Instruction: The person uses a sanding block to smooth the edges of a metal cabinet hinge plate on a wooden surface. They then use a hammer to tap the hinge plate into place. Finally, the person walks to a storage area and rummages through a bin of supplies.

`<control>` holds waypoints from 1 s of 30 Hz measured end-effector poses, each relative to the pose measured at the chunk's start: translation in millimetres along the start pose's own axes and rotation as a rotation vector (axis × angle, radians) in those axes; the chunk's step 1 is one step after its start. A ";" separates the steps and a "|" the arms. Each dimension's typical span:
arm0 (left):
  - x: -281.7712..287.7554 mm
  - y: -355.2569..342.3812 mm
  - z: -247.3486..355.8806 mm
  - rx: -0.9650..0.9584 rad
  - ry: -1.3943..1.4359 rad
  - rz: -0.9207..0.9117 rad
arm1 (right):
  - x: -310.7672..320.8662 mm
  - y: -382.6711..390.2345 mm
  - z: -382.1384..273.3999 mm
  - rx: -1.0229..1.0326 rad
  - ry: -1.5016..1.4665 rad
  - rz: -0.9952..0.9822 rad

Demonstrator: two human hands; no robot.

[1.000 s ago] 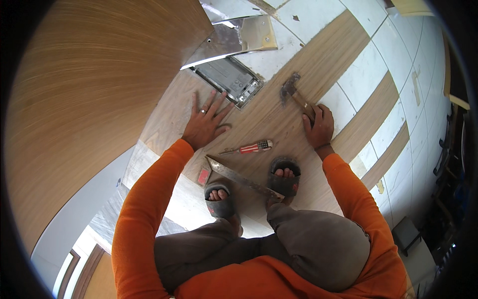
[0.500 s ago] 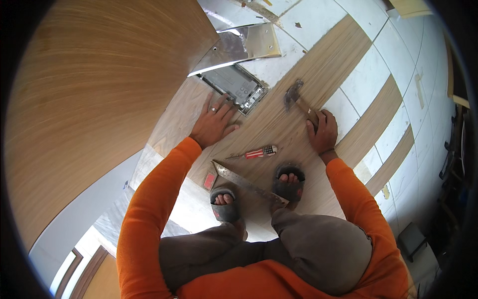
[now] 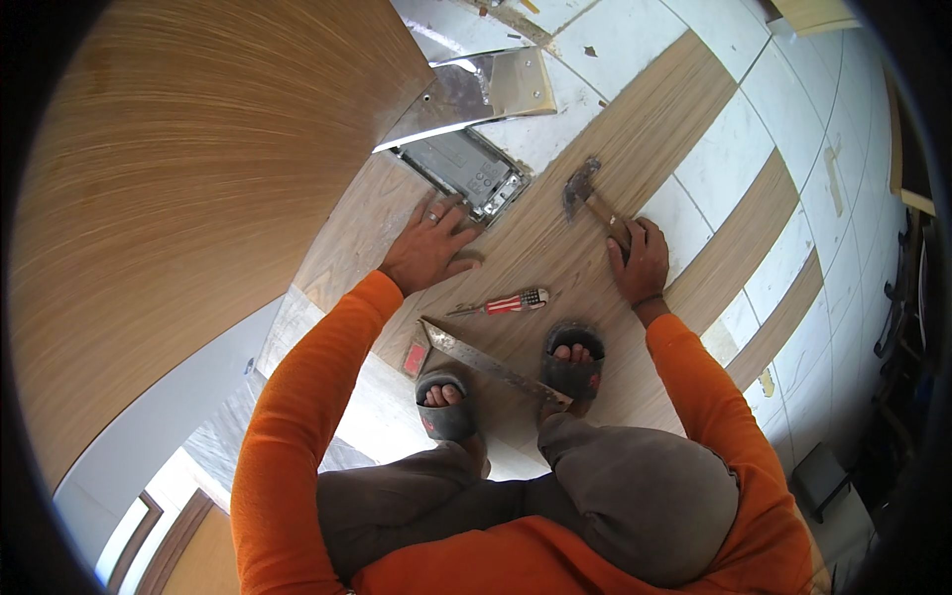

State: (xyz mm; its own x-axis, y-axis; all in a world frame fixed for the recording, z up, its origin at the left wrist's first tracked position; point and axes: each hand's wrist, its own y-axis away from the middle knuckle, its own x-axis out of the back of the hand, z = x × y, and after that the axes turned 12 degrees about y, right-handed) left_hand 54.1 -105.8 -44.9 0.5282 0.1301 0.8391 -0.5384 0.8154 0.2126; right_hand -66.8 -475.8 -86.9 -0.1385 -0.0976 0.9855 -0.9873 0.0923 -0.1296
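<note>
My left hand (image 3: 426, 248) rests on the wood-look floor plank, fingers apart, their tips at the lower edge of a recessed metal box (image 3: 461, 174) with a silver fitting. A bent, shiny metal cover plate (image 3: 516, 84) lies above it. My right hand (image 3: 645, 258) grips the wooden handle of a claw hammer (image 3: 580, 183), whose head rests on the plank. Between my hands lie a screwdriver (image 3: 511, 302) with a striped red, white and dark handle, and, near my feet, a metal square (image 3: 476, 357) with a red block (image 3: 415, 359).
A large curved wooden panel (image 3: 198, 149) fills the left, beside the recess. Wood-look strips (image 3: 754, 218) alternate with white tiles (image 3: 719, 149) on the right. Dark clutter (image 3: 902, 297) lines the far right. My sandalled feet (image 3: 570, 362) stand below the screwdriver.
The view has shifted slightly since a second ago, so the floor sits a little right and lower. My left fingers have shifted slightly at the box's edge; the right hand still holds the hammer.
</note>
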 end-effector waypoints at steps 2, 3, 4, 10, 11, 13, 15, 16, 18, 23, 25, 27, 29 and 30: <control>-0.8 -0.5 -1.0 -0.025 -0.009 -0.007 | -0.4 0.2 -0.1 0.002 0.006 0.008; -1.6 -0.7 -0.8 -0.025 -0.009 -0.005 | -0.6 0.2 0.2 0.003 0.009 0.012; -1.8 -0.2 0.1 -0.026 -0.009 -0.004 | -0.5 0.3 0.2 0.001 0.007 0.010; -5.2 -4.6 3.1 -0.028 0.024 0.038 | -1.4 0.5 1.2 0.001 -0.009 0.019; -5.9 -6.0 3.9 -0.031 0.026 0.056 | -2.2 0.9 1.6 0.002 -0.008 0.023; -6.0 -10.2 5.4 -0.053 0.030 0.107 | -2.2 0.9 1.5 0.004 -0.006 0.026; -4.5 -14.2 7.3 -0.062 0.030 0.135 | -0.8 0.1 0.5 0.006 -0.004 0.025; -3.5 -16.0 8.1 -0.062 0.029 0.138 | -0.4 0.0 0.8 0.007 -0.004 0.024; -2.1 -19.9 9.4 -0.058 0.030 0.142 | -0.1 -0.4 1.3 0.010 -0.005 0.022; -1.5 -25.6 9.9 -0.010 0.056 0.099 | -0.3 -1.0 0.8 0.014 -0.006 0.031; -1.4 -26.2 9.9 0.000 0.048 0.094 | -0.5 -0.9 0.6 0.015 -0.002 0.032; -2.3 -26.4 9.8 0.006 0.052 0.097 | -0.3 -0.8 0.2 0.014 0.001 0.027; -4.9 -24.4 7.5 0.013 0.064 0.105 | 2.2 -1.8 -2.1 0.002 -0.005 0.020; -5.6 -21.3 6.2 0.002 0.046 0.107 | 2.9 -2.0 -3.2 -0.004 -0.008 0.018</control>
State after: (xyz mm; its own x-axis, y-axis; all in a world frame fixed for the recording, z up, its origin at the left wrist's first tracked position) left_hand 58.6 -127.4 -51.0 0.4970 0.2417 0.8334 -0.5944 0.7946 0.1240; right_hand -64.9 -473.1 -83.5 -0.1565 -0.1042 0.9822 -0.9843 0.0981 -0.1464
